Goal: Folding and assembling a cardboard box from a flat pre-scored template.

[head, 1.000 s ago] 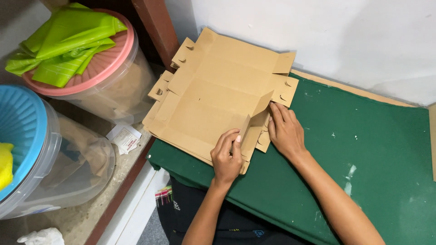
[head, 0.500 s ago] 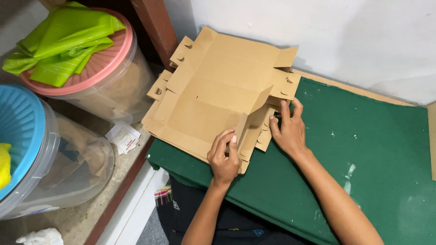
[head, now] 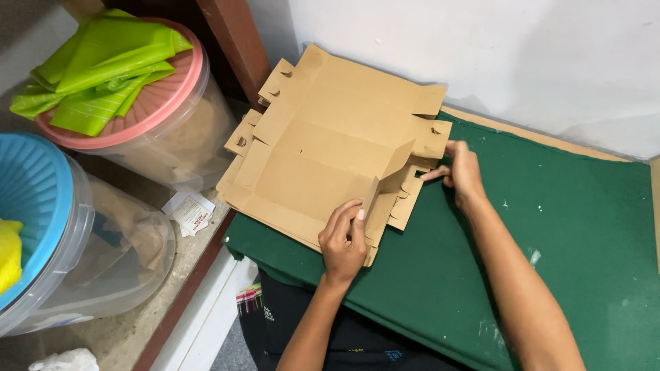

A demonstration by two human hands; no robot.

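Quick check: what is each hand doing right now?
Left hand: fingers pressing on the flat brown die-cut cardboard box blank, gripping nothing.
Right hand: fingertips pinching the blank's raised side flap.

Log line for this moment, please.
left hand: on cardboard near edge | right hand: pinching side flap | base: green mat

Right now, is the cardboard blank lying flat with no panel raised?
No: a side panel of the cardboard blank stands folded up between the left hand and the right hand.
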